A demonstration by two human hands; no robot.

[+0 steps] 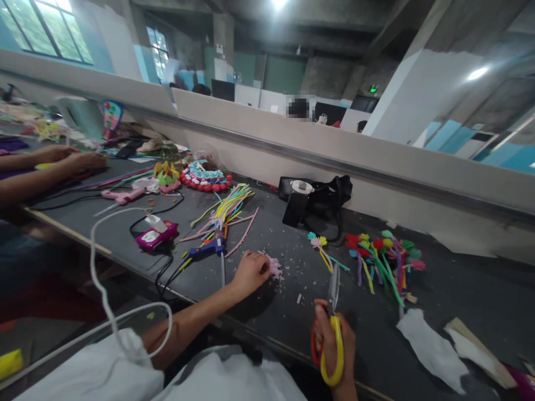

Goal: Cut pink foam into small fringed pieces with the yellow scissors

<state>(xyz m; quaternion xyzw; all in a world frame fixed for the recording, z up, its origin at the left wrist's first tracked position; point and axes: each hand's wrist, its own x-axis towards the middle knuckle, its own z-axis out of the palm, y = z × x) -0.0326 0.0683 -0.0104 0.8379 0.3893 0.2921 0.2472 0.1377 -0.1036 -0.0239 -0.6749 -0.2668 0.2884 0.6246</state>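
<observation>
Right of the blue glue gun (211, 247), the left hand (251, 273) reaches forward, fingers curled at the pink clippings (275, 268); whether they pinch any, I cannot tell. Farther right of that gun, the right hand (331, 342) grips scissors (334, 287), blades pointing away.

A white ceiling lamp (279, 4) glares, a dark-framed glass window (62, 34) glows; soft shadow falls toward the long dark-grey surface's (472, 301) near edge.
</observation>
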